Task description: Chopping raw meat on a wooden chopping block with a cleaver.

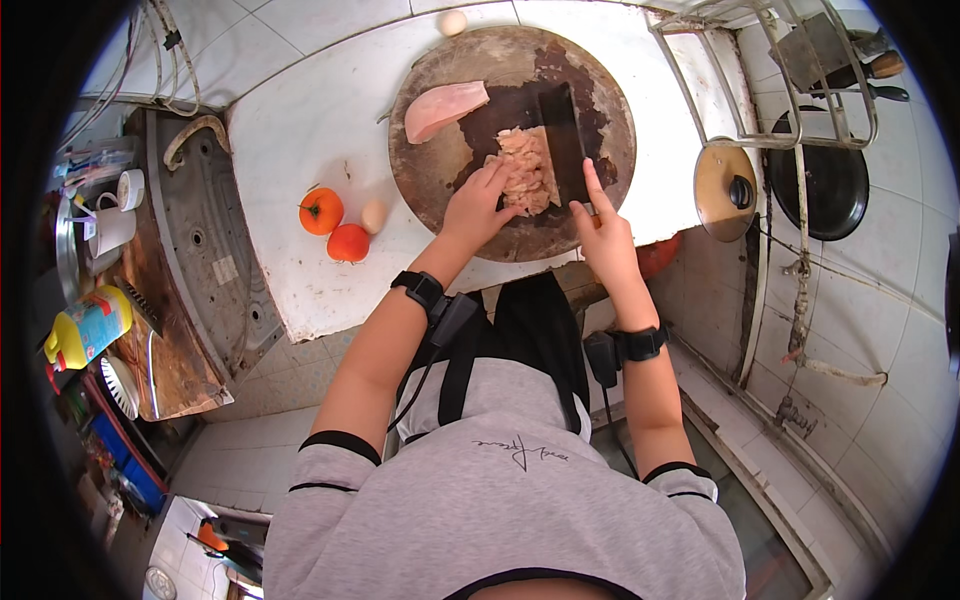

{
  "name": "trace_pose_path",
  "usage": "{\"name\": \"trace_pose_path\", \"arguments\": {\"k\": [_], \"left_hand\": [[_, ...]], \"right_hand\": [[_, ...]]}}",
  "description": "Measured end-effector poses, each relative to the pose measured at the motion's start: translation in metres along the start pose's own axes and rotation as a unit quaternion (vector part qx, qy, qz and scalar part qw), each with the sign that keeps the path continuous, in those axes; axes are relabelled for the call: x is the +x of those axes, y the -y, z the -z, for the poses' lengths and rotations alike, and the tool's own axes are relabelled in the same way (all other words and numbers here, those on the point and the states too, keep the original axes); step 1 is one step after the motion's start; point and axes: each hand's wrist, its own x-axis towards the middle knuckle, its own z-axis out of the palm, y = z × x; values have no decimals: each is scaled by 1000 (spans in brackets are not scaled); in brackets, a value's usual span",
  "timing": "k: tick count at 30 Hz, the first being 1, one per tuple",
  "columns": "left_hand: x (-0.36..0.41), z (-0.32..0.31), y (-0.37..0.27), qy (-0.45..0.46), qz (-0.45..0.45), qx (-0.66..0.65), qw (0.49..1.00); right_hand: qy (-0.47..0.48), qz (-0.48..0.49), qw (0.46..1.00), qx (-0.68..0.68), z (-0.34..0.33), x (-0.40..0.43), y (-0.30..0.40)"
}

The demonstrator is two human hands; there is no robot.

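A round wooden chopping board (450,176) carries a pile of cut raw meat (529,169), pale pink and in small pieces. My right hand (604,225) grips a cleaver (564,142) by its handle, index finger stretched along the blade's spine. The dark blade lies along the pile's right side. My left hand (478,199) rests at the pile's left side, its fingertips touching the meat. Farther back on the board, to the left, is a whole piece of raw meat (445,111), probably chicken breast.
Two tomatoes (321,211) and an egg (373,217) lie left of the board on the white counter (289,289). Another egg (452,22) sits behind it. At right are a metal rack (765,141), a pan lid (724,189) and a black pan (821,180). A yellow bottle (88,326) stands far left.
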Motion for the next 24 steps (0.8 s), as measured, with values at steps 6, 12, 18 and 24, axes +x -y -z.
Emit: {"name": "trace_pose_path", "arguments": {"k": [6, 12, 18, 24], "left_hand": [[-1, -2, -1, -22, -8, -25, 999], [0, 1, 5, -10, -15, -20, 1000], [-5, 2, 6, -13, -7, -20, 1000], [-6, -4, 5, -21, -4, -25, 999]], "right_hand": [[-25, 36, 999, 6, -17, -3, -16], [-17, 36, 999, -18, -18, -5, -14], [-1, 17, 1000, -4, -3, -5, 2], [-14, 26, 999, -29, -19, -5, -18]]}}
